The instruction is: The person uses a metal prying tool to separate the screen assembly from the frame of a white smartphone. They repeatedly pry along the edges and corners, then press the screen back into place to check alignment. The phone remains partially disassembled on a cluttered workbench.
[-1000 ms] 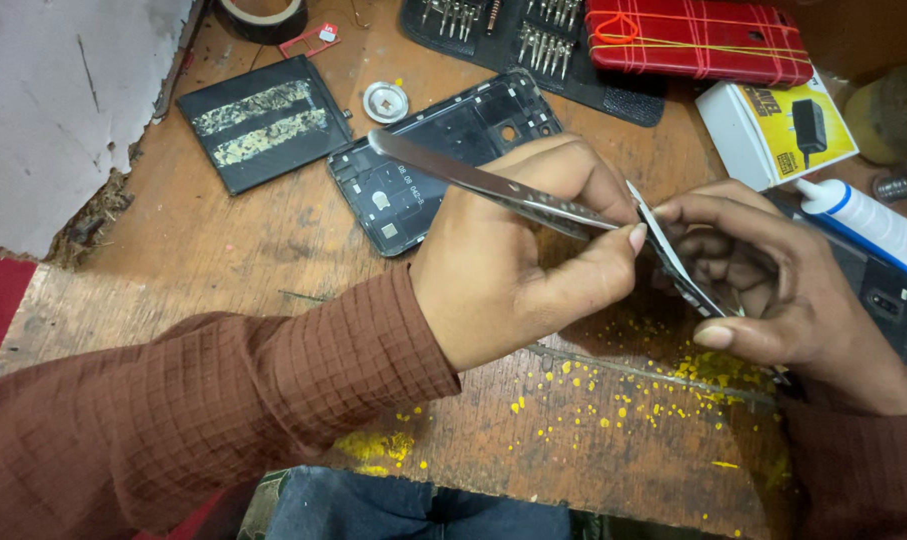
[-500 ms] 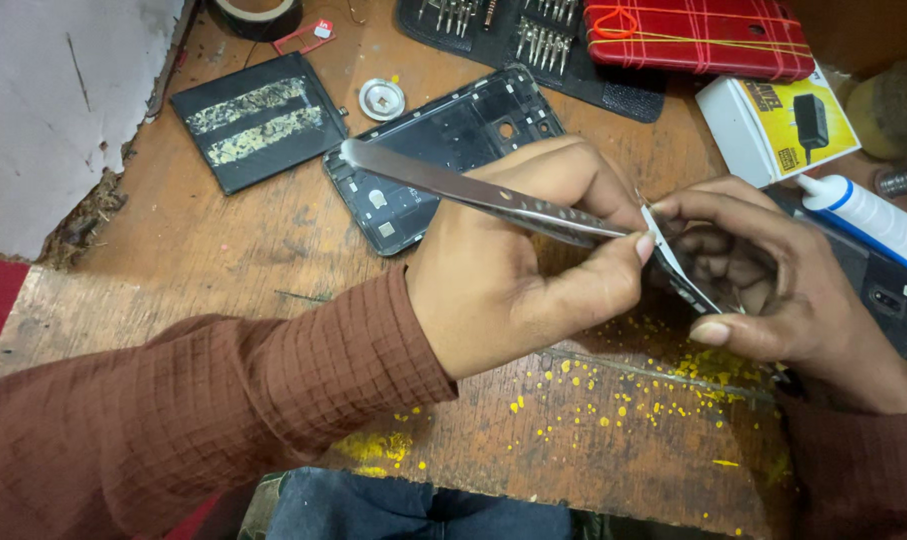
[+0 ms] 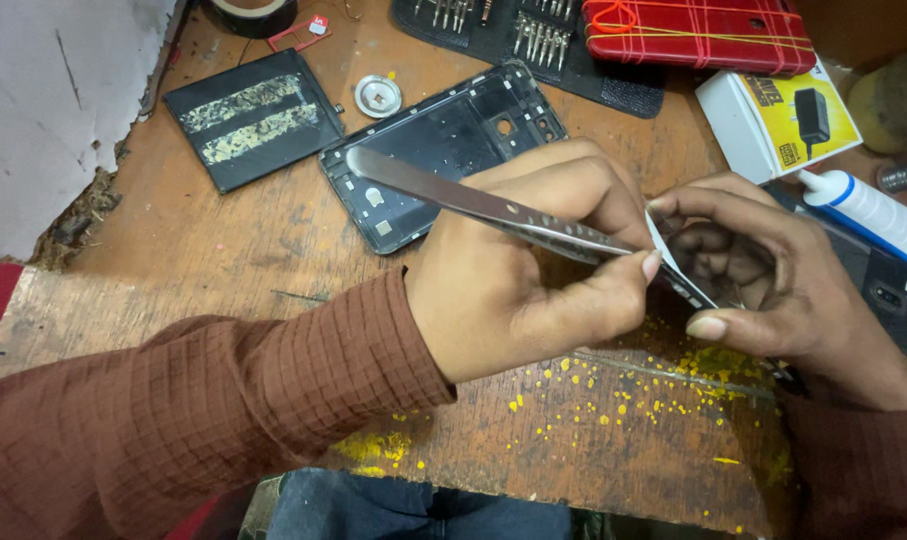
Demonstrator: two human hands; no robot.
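Phone disassembly at a wooden bench [image 3: 223, 290], seen from the head camera. The left hand [image 3: 523, 270] is closed around a pair of steel tweezers [image 3: 483, 205], thumb and fingers pinching the shaft, with the tips brought to the edge of a thin flat panel [image 3: 685, 272]. The right hand [image 3: 783, 290] grips that panel on edge, tilted, fingers curled behind it and the thumb under its lower edge; the panel is held just above the bench, in front of the person, between the two hands. Whether the tweezer tips actually clasp anything cannot be told, since the fingers hide the contact point.

Judged from the layout, the work is well advanced: a black phone frame [image 3: 443, 135] lies opened and emptied on the bench behind the left hand, a flat black battery [image 3: 253, 120] with strips of adhesive residue lies apart to its left, and a small round metal part [image 3: 378, 96] sits between them. What appears left is the fine work on the panel itself, and nothing yet shows reassembly.

Nearby are a black tray of screwdriver bits [image 3: 513, 30], a red phone bound with rubber bands [image 3: 698, 35], a white-and-yellow charger box [image 3: 773, 120], and a white glue tube [image 3: 868, 210]. Yellow flecks [image 3: 623, 390] scatter the near edge of the bench.
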